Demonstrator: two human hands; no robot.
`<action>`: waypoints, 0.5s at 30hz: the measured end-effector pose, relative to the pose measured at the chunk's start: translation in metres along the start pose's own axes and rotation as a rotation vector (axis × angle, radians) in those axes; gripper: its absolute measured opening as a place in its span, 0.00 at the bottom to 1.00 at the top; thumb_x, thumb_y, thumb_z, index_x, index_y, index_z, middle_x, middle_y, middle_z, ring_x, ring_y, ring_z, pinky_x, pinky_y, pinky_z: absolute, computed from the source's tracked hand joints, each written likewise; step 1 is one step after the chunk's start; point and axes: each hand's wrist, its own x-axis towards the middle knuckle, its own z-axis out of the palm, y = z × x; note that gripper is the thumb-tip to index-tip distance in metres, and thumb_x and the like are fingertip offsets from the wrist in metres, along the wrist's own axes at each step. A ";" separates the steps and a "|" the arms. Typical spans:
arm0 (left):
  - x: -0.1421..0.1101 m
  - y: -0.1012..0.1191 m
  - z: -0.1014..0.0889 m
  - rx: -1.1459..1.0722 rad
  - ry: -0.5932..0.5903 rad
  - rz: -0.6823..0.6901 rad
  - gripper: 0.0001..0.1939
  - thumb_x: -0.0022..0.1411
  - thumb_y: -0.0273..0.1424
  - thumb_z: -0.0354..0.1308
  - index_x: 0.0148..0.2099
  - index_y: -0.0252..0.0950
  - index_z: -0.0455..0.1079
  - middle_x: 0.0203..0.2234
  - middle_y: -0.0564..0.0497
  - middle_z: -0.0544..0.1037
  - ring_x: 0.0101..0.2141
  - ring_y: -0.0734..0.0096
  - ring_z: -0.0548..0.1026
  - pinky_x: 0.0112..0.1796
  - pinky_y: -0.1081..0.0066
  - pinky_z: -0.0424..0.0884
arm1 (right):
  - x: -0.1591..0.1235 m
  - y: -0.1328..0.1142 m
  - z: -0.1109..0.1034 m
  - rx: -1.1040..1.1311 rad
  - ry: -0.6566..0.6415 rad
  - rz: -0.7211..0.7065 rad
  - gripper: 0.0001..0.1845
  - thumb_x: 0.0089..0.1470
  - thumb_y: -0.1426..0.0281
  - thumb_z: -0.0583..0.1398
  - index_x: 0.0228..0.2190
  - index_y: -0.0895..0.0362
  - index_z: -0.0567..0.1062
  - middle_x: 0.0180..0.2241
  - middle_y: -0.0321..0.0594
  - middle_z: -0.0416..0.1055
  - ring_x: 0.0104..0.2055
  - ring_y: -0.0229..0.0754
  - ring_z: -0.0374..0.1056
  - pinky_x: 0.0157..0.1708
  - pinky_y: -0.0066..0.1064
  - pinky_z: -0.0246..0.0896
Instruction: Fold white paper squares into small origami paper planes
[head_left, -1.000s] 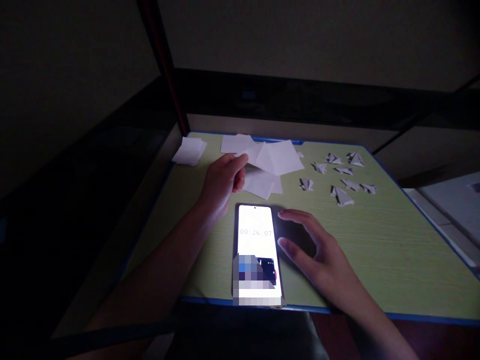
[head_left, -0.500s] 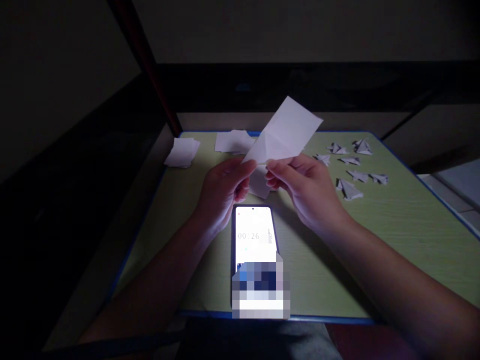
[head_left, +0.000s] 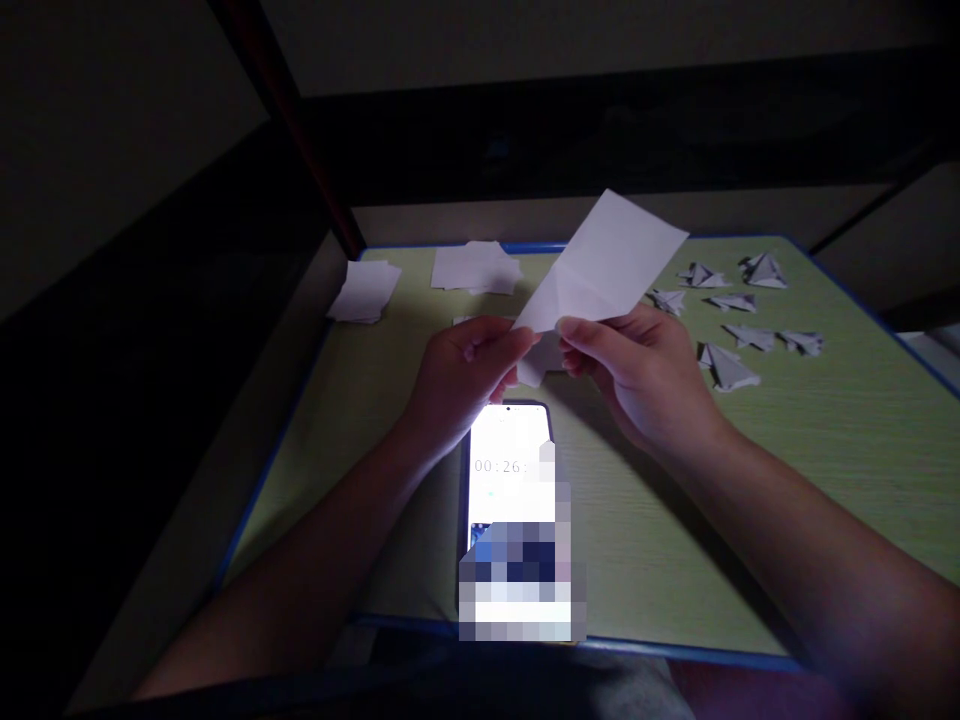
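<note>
- Left hand and right hand both pinch the creased white sheet along its near edge, thumbs uppermost!
- Both angle inward, holding it tilted above the green table.
- Just below, the phone reads "00:26:", the rest pixelated.
- More paper, half hidden, seems to lie beneath; folded pieces sit right.

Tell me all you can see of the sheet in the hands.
The sheet looks like thin white paper, plain on the side in view, with faint creases near its lower end. It is held up over the table, tilted, its broad end reaching up and to the right. The left hand pinches its lower left corner; the right hand grips its lower edge.
</note>
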 end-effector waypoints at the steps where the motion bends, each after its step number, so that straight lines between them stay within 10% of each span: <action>1: 0.000 -0.001 0.000 0.008 0.005 0.001 0.08 0.58 0.32 0.60 0.28 0.34 0.70 0.14 0.59 0.65 0.14 0.85 0.58 0.15 0.78 0.54 | 0.000 0.000 0.000 -0.003 0.003 -0.008 0.08 0.45 0.71 0.66 0.19 0.56 0.74 0.19 0.34 0.68 0.21 0.33 0.61 0.22 0.30 0.54; 15: 0.001 0.000 0.001 0.049 -0.020 0.068 0.12 0.56 0.29 0.60 0.21 0.35 0.66 0.13 0.60 0.64 0.15 0.85 0.59 0.16 0.80 0.57 | -0.003 0.017 -0.006 -0.203 -0.031 -0.054 0.16 0.49 0.60 0.67 0.18 0.56 0.75 0.18 0.36 0.69 0.21 0.34 0.61 0.23 0.32 0.56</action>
